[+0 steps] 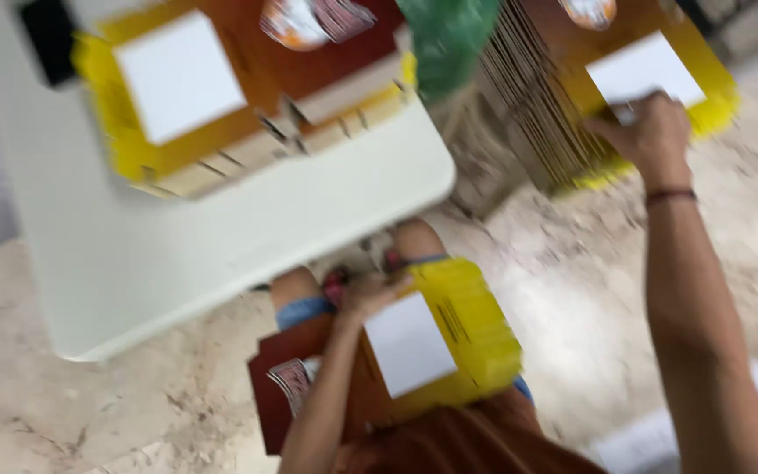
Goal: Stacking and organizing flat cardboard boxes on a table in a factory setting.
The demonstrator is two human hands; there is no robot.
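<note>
Blurry frame. Your left hand point(370, 294) is resting at lower centre on a flat yellow-and-red carton point(436, 338) lying on your lap, fingers curled over its upper edge. Your right hand point(651, 132) is reaching to upper right, fingers pinching the top sheet of a carton stack point(563, 114). Another carton point(221, 96) is sitting on the white table point(221, 254), upper left.

Whole view motion-blurred; print on the flat cartons point(432, 342) illegible. Stack of cartons point(546, 96) cut off at top edge. Right hand point(651, 132) fingertips hidden behind the stack.
</note>
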